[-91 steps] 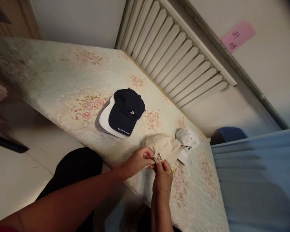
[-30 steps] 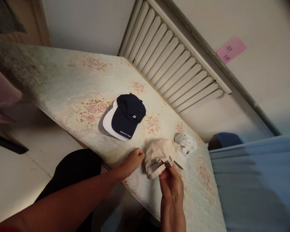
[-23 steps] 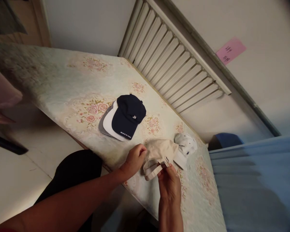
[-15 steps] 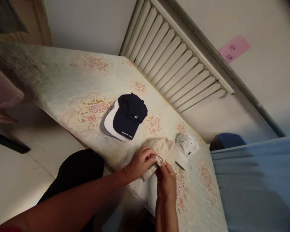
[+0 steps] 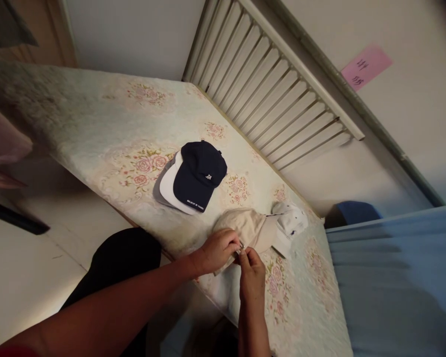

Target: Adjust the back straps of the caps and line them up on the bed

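A beige cap (image 5: 250, 226) lies near the front edge of a floral mattress (image 5: 96, 129). My left hand (image 5: 217, 249) is closed on the cap's back strap. My right hand (image 5: 251, 270) pinches the strap end with its small metal buckle (image 5: 240, 250), right against the left fingers. Just beyond the beige cap sits a white cap (image 5: 290, 219) with small dark marks. Farther left a navy cap (image 5: 198, 174) rests on top of a white cap and a grey one.
A slatted bed frame (image 5: 278, 94) leans against the wall behind the mattress. A pink note (image 5: 365, 66) is stuck on the wall. Blue fabric (image 5: 394, 277) fills the right side. A dark object (image 5: 15, 222) lies on the pale floor at left.
A second ago my left hand was off the cap, resting fisted beside it, while the right held the strap. Both hands have since come together on the strap and buckle.
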Demonstrator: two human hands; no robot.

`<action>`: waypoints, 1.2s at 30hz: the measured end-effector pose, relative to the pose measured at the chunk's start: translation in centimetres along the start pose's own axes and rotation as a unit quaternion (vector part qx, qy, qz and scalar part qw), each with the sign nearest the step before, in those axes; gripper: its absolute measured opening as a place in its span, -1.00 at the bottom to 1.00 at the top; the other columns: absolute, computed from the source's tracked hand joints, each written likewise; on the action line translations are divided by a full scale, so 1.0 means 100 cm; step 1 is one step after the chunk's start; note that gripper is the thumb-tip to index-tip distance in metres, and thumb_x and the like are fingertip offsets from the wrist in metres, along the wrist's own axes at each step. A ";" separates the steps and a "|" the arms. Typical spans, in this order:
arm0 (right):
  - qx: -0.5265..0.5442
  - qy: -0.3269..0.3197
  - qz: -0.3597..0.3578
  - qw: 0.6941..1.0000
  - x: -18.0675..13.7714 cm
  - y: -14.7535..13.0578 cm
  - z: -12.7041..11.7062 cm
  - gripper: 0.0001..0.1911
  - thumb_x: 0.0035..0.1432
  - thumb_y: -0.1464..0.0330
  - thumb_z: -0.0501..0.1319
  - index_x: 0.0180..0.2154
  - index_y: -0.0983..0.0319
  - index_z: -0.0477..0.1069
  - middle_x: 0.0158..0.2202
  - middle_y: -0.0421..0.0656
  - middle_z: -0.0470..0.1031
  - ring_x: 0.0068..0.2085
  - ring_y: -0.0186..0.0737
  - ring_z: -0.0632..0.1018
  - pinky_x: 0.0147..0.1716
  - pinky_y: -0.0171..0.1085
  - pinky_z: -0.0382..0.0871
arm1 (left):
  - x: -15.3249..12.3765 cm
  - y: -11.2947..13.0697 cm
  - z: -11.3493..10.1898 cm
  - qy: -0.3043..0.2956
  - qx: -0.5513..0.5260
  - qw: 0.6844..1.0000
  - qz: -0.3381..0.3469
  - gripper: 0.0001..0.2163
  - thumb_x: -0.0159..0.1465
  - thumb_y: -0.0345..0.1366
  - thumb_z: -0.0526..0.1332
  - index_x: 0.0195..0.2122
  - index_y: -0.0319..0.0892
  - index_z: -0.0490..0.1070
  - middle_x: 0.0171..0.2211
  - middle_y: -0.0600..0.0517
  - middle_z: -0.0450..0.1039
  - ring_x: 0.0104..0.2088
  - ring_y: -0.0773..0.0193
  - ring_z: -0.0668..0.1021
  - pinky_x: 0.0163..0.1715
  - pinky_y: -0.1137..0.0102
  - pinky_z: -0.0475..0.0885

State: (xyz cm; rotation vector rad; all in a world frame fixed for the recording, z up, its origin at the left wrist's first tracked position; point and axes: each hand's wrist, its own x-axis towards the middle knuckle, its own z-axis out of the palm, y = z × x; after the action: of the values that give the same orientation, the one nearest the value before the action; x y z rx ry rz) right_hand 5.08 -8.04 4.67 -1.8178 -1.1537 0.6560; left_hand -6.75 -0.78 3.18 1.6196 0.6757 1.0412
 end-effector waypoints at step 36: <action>-0.149 -0.014 -0.064 0.987 -0.004 -0.003 -0.003 -0.71 0.17 0.21 0.06 -0.54 0.19 0.25 -0.59 -0.33 0.28 -0.50 -0.34 0.26 -0.45 -0.34 0.07 | 0.008 -0.006 -0.010 -0.085 0.030 0.996 -0.008 -0.89 0.05 -0.48 0.07 -0.56 -0.19 0.33 -0.56 0.10 0.35 -0.48 0.36 0.39 -0.45 0.50 0.21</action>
State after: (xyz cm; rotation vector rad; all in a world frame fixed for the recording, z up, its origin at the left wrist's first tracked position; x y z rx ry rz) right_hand 5.05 -8.43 5.03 -1.9659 -1.4361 0.4542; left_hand -7.21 0.48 2.94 1.7298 0.6109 0.8669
